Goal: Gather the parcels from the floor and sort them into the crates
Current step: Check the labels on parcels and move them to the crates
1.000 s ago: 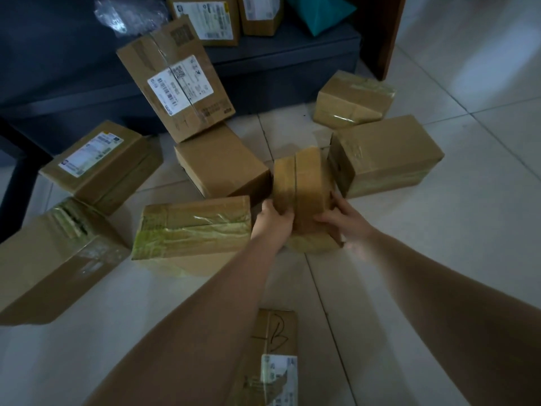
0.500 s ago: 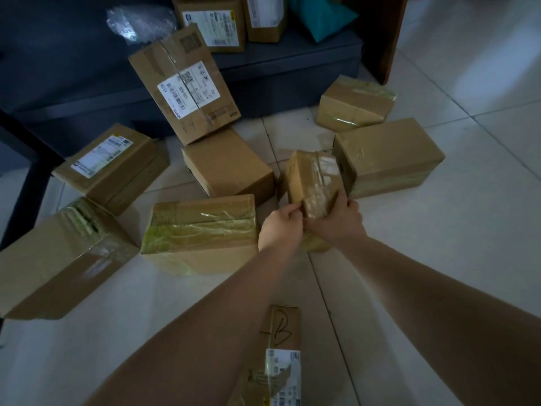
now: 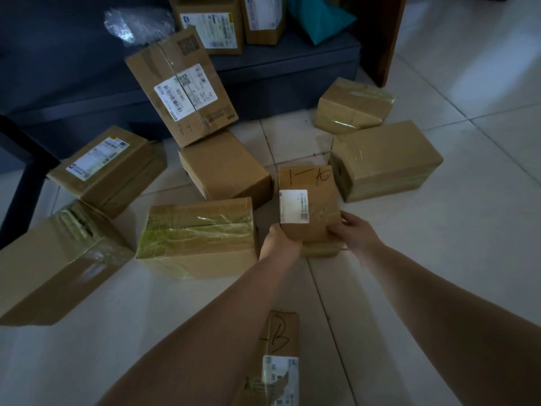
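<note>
A small cardboard parcel (image 3: 317, 206) with a white label and a handwritten "1-A" faces up in the middle of the tiled floor. My left hand (image 3: 279, 240) grips its near left corner. My right hand (image 3: 352, 231) holds its near right edge. The parcel's lower edge rests at the floor between my hands. Several other brown parcels lie around it: a taped one (image 3: 199, 235) to its left, a plain one (image 3: 225, 168) behind that, a long one (image 3: 386, 159) on the right.
A parcel marked "B" (image 3: 278, 361) lies near me between my forearms. More parcels (image 3: 58, 259) sit at the left, one labelled box (image 3: 181, 86) leans on a dark low shelf (image 3: 292, 60) holding further boxes. Bare tiles (image 3: 453, 244) extend right.
Both hands have turned the small parcel over: before it stood on edge showing tape, now its labelled "1-A" face points up. The view has shifted slightly.
</note>
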A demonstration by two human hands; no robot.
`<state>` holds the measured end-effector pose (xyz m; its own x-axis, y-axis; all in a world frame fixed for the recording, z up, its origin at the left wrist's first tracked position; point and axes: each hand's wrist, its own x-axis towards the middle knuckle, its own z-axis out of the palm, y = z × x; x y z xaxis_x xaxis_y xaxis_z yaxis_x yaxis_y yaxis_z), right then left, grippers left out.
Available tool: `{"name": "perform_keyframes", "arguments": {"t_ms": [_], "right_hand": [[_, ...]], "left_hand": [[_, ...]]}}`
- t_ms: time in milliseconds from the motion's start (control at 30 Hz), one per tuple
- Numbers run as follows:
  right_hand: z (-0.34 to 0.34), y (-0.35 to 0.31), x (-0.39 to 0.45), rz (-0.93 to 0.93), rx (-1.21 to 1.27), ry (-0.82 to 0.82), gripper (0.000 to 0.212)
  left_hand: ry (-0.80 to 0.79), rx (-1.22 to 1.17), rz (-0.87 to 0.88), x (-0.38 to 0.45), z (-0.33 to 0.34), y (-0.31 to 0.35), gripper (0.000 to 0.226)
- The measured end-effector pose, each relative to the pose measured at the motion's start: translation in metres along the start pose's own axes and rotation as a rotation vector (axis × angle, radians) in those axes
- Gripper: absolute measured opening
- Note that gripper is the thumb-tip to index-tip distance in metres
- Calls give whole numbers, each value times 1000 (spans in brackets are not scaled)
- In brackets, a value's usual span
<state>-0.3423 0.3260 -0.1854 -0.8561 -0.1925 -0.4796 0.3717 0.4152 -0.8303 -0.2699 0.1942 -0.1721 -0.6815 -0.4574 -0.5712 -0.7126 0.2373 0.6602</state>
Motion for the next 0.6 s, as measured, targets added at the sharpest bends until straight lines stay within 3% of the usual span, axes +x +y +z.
{"name": "perform_keyframes", "arguments": {"t_ms": [133,300,433,533,600], "right_hand": [[1,-2,3,-160,-349,120,48],[-12,-31,26,-448,-768,385,60],[-23,-53,56,-415,-1118,269,82],[-31,-54,76,-258,-1262,133,80],[-35,-51,82,-227,-1260,129,76]], "left_hand": [[62,37,52,-1,1,1,53],[299,336,283,9,2,13,59],[303,438,393,24,11,32,54],[219,563,520,30,22,34,56],[192,610,536,33,29,30,57]]}}
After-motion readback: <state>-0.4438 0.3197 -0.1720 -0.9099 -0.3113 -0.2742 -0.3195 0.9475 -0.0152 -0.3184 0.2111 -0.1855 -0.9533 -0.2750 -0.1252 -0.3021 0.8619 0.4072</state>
